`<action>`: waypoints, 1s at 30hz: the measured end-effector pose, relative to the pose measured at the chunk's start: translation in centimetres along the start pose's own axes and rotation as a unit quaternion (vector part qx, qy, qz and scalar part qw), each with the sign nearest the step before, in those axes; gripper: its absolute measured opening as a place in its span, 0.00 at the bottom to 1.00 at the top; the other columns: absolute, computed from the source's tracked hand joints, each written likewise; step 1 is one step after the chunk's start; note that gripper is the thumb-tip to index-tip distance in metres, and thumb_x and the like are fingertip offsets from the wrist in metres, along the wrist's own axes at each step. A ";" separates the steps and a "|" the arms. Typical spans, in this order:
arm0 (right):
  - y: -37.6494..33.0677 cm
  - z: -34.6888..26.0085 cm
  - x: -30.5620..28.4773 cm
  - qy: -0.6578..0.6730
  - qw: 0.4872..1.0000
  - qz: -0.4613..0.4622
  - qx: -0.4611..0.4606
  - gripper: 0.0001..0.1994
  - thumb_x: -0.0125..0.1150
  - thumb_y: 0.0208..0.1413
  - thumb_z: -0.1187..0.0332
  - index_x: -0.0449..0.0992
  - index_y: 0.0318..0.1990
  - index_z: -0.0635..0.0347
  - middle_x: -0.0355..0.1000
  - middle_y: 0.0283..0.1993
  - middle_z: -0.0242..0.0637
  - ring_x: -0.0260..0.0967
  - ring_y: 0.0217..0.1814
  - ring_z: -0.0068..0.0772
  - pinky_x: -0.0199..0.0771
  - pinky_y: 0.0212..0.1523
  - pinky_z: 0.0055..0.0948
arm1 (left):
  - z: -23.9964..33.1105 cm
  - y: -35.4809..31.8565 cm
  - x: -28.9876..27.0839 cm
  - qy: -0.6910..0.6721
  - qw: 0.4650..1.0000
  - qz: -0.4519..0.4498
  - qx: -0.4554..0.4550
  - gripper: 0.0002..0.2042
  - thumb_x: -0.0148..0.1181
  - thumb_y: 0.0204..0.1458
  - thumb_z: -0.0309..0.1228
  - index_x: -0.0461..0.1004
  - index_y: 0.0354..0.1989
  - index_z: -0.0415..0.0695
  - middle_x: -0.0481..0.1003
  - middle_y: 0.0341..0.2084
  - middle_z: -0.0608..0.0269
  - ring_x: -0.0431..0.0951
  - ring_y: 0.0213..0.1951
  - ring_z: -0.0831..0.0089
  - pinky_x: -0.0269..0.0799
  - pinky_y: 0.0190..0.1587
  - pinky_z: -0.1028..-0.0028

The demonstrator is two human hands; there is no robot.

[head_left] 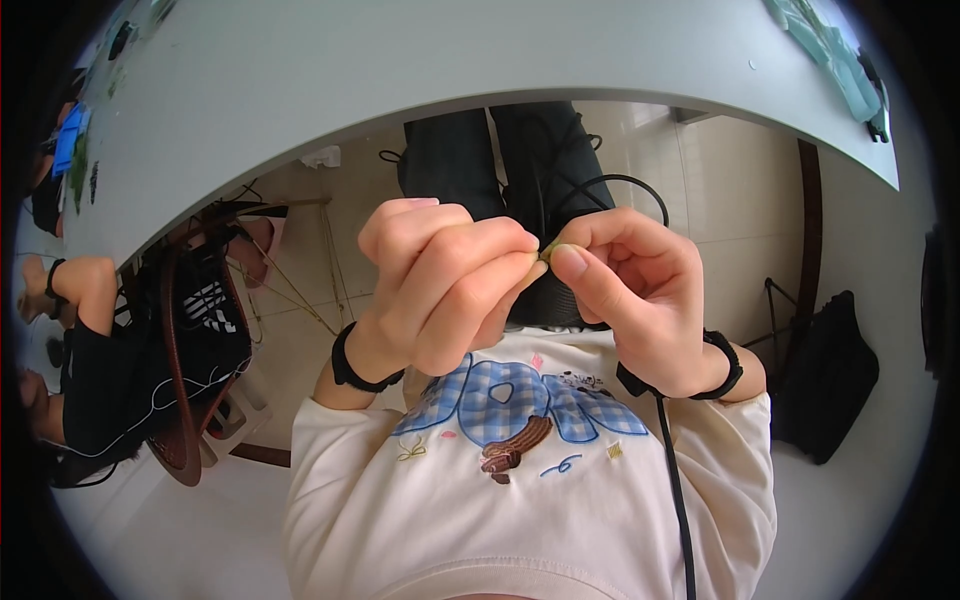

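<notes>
In front of my chest, above my lap, both hands meet at their fingertips. My left hand (445,275) is closed, its thumb and fingers pinched together and pointing right. My right hand (635,290) is closed too, thumb against the bent index finger. Between the two pinches shows a tiny yellowish-green piece (545,254). Most of it is covered by the fingertips, so its kind cannot be made out. Each wrist wears a black band.
A light grey table (400,50) curves across the top, its edge beyond my hands. Teal plastic sheeting (835,60) lies at its far right. A black cable (675,500) runs down from my right wrist. Another person (95,330) sits at the left beside a brown chair (180,400). A black bag (825,380) is at right.
</notes>
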State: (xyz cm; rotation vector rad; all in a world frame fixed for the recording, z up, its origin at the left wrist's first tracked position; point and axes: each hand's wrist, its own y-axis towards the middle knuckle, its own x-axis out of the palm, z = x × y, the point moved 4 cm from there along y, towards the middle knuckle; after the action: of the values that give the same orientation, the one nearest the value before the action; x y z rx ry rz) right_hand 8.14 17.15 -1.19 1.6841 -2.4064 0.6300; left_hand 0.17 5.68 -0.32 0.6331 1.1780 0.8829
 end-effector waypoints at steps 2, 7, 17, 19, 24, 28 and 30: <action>0.0 0.2 0.0 -0.002 1.000 -0.009 -0.005 0.03 0.54 0.50 0.76 0.70 0.32 0.67 0.65 0.22 0.23 0.54 0.21 0.06 0.53 0.21 0.10 | 0.1 0.0 0.0 -0.001 1.000 0.000 -0.003 0.08 0.62 0.33 0.26 0.70 0.24 0.45 0.72 0.24 0.70 0.65 0.25 0.74 0.58 0.34 0.74; 0.0 0.1 0.1 0.013 1.000 -0.003 0.014 0.03 0.53 0.50 0.76 0.69 0.31 0.67 0.63 0.21 0.21 0.52 0.21 0.05 0.50 0.20 0.10 | 0.1 0.0 0.0 0.007 1.000 -0.006 -0.015 0.08 0.62 0.33 0.27 0.70 0.24 0.45 0.72 0.24 0.70 0.65 0.25 0.74 0.58 0.35 0.74; 0.2 0.1 0.0 0.027 0.999 -0.005 0.025 0.04 0.53 0.51 0.75 0.69 0.32 0.67 0.65 0.23 0.23 0.53 0.22 0.05 0.51 0.21 0.09 | 0.4 0.7 -0.7 0.000 0.993 -0.082 -0.089 0.13 0.63 0.34 0.26 0.72 0.32 0.42 0.71 0.32 0.61 0.66 0.32 0.67 0.60 0.35 0.72; 0.3 0.2 -0.1 0.036 0.999 0.002 0.016 0.04 0.53 0.51 0.75 0.68 0.32 0.68 0.65 0.24 0.24 0.55 0.24 0.07 0.54 0.22 0.09 | 0.5 0.7 -0.5 -0.015 0.993 -0.085 -0.085 0.11 0.63 0.32 0.22 0.74 0.28 0.42 0.71 0.28 0.63 0.66 0.30 0.68 0.60 0.34 0.73; 0.5 0.4 -0.2 0.030 0.999 -0.013 0.024 0.05 0.52 0.52 0.73 0.68 0.32 0.68 0.65 0.24 0.25 0.57 0.25 0.08 0.55 0.23 0.10 | 0.0 0.9 -0.2 -0.058 0.988 -0.071 -0.121 0.10 0.64 0.30 0.22 0.74 0.25 0.43 0.71 0.25 0.67 0.66 0.28 0.70 0.57 0.33 0.75; 0.4 0.6 -0.2 0.042 0.998 -0.017 0.041 0.06 0.53 0.52 0.72 0.69 0.33 0.68 0.66 0.25 0.25 0.57 0.26 0.08 0.55 0.24 0.10 | -0.1 0.7 -0.1 -0.074 0.987 -0.054 -0.135 0.08 0.64 0.31 0.23 0.73 0.23 0.44 0.71 0.24 0.69 0.66 0.27 0.72 0.55 0.34 0.76; 0.4 0.7 -0.1 0.046 0.998 -0.015 0.049 0.06 0.53 0.52 0.72 0.69 0.33 0.67 0.66 0.25 0.25 0.57 0.26 0.08 0.55 0.23 0.10 | -0.2 0.5 0.0 -0.073 0.986 -0.053 -0.141 0.08 0.64 0.32 0.22 0.72 0.23 0.43 0.71 0.24 0.69 0.66 0.27 0.71 0.55 0.34 0.76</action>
State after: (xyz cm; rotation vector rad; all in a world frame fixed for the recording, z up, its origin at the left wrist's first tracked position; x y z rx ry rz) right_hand 7.87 17.09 -2.03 1.6835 -2.3187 0.8141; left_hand -0.16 5.95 -0.02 0.3932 0.9240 0.8773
